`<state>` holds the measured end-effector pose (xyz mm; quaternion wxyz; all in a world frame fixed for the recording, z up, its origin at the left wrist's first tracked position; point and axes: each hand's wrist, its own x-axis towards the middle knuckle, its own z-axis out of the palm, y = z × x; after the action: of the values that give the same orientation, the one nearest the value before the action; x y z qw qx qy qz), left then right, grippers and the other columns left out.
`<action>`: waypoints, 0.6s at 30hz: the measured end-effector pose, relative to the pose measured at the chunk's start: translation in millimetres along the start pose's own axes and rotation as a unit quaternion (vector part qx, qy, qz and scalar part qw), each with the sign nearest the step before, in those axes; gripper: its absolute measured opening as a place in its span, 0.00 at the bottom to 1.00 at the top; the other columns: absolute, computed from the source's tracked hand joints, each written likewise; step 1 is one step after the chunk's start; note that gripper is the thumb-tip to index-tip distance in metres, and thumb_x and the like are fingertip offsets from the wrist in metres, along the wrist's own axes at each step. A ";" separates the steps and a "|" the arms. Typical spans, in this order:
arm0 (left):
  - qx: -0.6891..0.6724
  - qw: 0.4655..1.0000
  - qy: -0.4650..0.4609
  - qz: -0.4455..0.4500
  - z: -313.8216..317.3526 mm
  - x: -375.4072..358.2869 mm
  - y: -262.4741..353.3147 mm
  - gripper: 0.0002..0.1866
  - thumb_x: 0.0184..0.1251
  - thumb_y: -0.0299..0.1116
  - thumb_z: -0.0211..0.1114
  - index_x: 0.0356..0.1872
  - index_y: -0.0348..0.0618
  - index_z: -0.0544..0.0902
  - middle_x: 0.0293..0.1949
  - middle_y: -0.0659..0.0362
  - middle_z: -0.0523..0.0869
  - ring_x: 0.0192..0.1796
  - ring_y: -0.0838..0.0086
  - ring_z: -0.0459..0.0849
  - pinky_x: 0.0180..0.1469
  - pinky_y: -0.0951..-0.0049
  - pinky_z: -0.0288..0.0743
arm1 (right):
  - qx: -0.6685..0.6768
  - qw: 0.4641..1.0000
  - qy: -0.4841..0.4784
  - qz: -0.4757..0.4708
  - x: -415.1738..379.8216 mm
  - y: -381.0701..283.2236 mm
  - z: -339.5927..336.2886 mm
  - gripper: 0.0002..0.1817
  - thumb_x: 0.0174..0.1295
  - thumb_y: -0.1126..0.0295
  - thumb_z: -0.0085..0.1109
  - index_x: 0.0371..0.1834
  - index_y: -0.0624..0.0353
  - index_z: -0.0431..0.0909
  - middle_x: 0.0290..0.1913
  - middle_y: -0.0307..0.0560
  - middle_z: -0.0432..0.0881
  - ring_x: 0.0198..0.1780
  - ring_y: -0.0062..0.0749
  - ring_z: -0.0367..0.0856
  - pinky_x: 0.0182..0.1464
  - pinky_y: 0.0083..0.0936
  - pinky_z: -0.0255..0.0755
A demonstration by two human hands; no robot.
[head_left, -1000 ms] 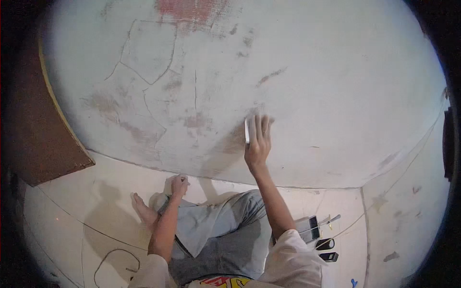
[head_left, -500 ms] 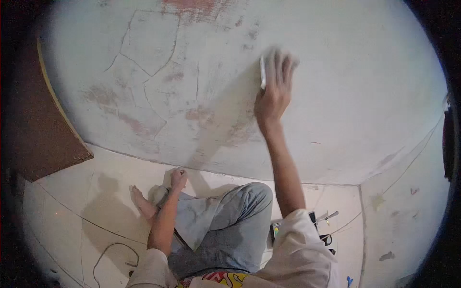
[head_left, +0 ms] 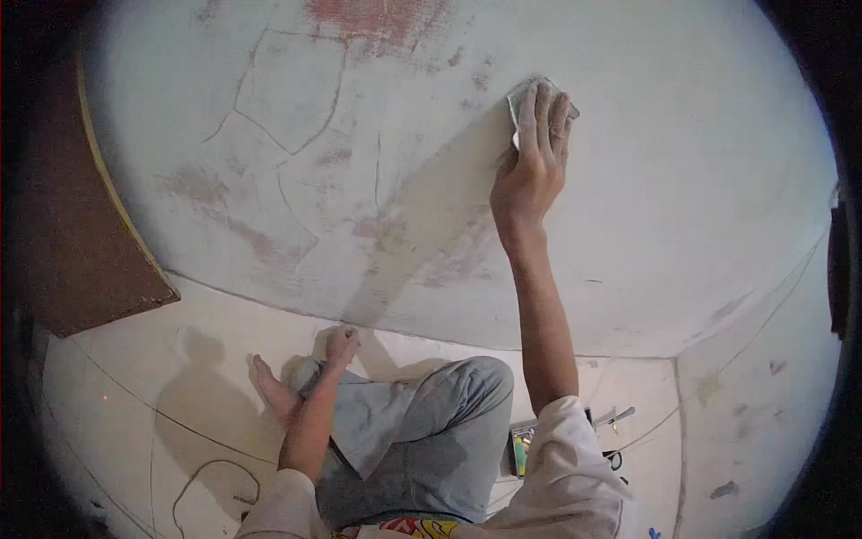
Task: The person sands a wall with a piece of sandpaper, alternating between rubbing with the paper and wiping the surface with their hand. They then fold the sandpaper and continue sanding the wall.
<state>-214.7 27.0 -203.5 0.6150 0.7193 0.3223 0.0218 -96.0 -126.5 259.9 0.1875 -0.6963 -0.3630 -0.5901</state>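
Observation:
My right hand (head_left: 532, 171) is raised to the pale wall (head_left: 673, 180), its fingers laid along a folded piece of sandpaper (head_left: 518, 97). Grey and white edges of the sheet stick out past the fingertips and on the left side. The palm and fingers hide most of it, and it is pressed flat to the wall. Low down near the foot of the wall, my left hand (head_left: 341, 345) rests by my bent knee with its fingers curled in. Nothing shows in it.
Cracks, reddish worn patches and smudges mark the wall on the left. A brown board (head_left: 99, 216) stands at far left. Beside my right leg are a box with coloured items (head_left: 521, 449) and a knife-like tool (head_left: 618, 417). A cable (head_left: 206, 465) curls on the tiled floor (head_left: 126, 359).
My right hand has moved slightly right with the sandpaper, and more of the sheet shows around the fingers. The whole view has shifted slightly. My left hand stays by the knee.

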 end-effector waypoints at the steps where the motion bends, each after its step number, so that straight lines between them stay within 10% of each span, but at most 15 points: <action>1: 0.113 0.987 0.068 0.096 12.5 23.3 -36.3 0.16 0.65 0.42 0.58 0.37 0.38 0.82 0.32 0.51 0.87 0.35 0.61 0.86 0.39 0.61 0.78 | -0.018 1.000 0.003 -0.005 -5.0 2.2 0.8 0.30 0.55 0.87 0.50 0.66 0.63 0.68 0.69 0.52 0.68 0.74 0.50 0.56 0.75 0.52 0.50; 9: 0.010 1.000 0.021 0.017 2.9 12.3 -8.6 0.11 0.63 0.37 0.59 0.37 0.40 0.83 0.30 0.50 0.87 0.27 0.60 0.85 0.35 0.61 0.79 | 0.007 0.988 -0.127 0.086 -216.3 4.6 -1.6 0.27 0.57 0.84 0.47 0.64 0.70 0.69 0.67 0.65 0.68 0.73 0.64 0.56 0.72 0.59 0.48; 18: 0.049 0.998 0.027 -0.001 9.4 1.3 2.2 0.13 0.61 0.35 0.62 0.38 0.34 0.82 0.31 0.48 0.86 0.29 0.61 0.86 0.31 0.62 0.79 | -0.026 0.999 -0.038 0.015 -14.2 3.2 -9.1 0.29 0.57 0.83 0.52 0.66 0.65 0.68 0.71 0.55 0.65 0.75 0.56 0.53 0.74 0.56 0.45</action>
<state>-208.7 19.4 -204.3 0.5698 0.7478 0.3397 0.0247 -100.5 -138.9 248.9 0.1643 -0.7281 -0.3438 -0.5698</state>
